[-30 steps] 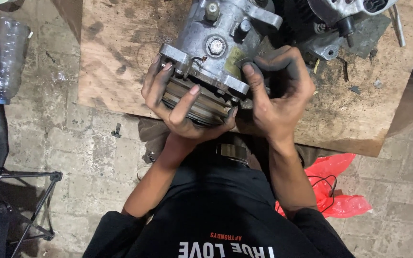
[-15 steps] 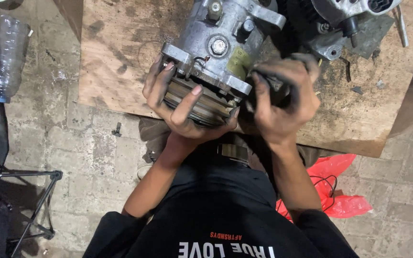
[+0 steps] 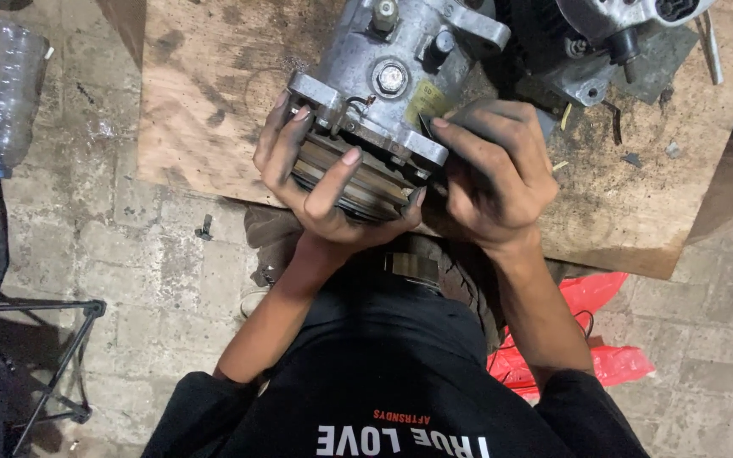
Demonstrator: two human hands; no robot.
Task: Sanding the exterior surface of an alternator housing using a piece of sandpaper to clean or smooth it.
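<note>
A grey cast-metal compressor body with a ribbed dark pulley at its near end (image 3: 383,93) lies on a stained, worn plywood board (image 3: 205,110), its pulley end hanging over the board's near edge toward the person. The left hand (image 3: 320,182) cups the pulley from below and from the left, fingers curled up over the flange and the grooved rim — a closed grasp on the compressor. The right hand (image 3: 489,182) presses against the right side of the same body, fingers bent round its flange beside a yellowish label; it seems to be gripping the casting too, though the fingertips are partly hidden behind the metal, so how firm the hold is cannot be told. Both hands are blackened with grease.

Further back, near the board's far right corner, a second grey metal machine part with a short shaft (image 3: 612,38) rests just beside the compressor, with a thin metal rod (image 3: 710,47) lying close to the right edge. Dark grime and small chips dot the wood around them.

Off the board, on the pale paved floor (image 3: 129,254), a clear crumpled plastic bottle (image 3: 6,93) lies to the left, a black metal folding stand (image 3: 53,365) sits at the lower left, and a red plastic bag (image 3: 591,348) lies under the person's right arm.
</note>
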